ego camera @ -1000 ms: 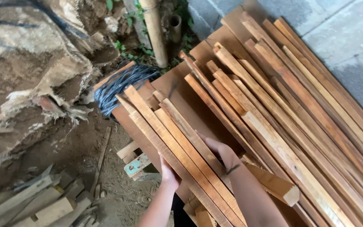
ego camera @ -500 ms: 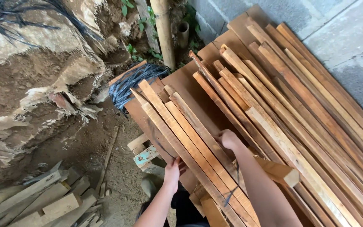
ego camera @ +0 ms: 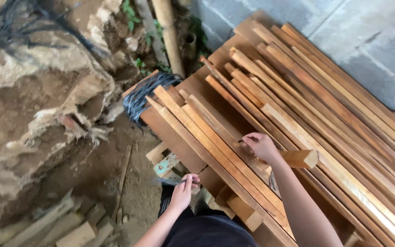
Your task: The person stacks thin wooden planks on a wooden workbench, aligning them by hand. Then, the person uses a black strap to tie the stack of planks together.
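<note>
Head view | we saw our two hands over a stack of wooden slats (ego camera: 298,105) beside a grey block wall (ego camera: 371,41) | right hand (ego camera: 262,146) curled, fingertips pressed on one long slat (ego camera: 216,132) | left hand (ego camera: 183,190) pinching that front bundle's lower edge | one coil of dark wire (ego camera: 145,93) at the stack's far-left corner | one bamboo pole (ego camera: 169,32) behind

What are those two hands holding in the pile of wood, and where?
The right hand pinches one long brown wooden slat mid-length; the left hand grips something unclear.
</note>
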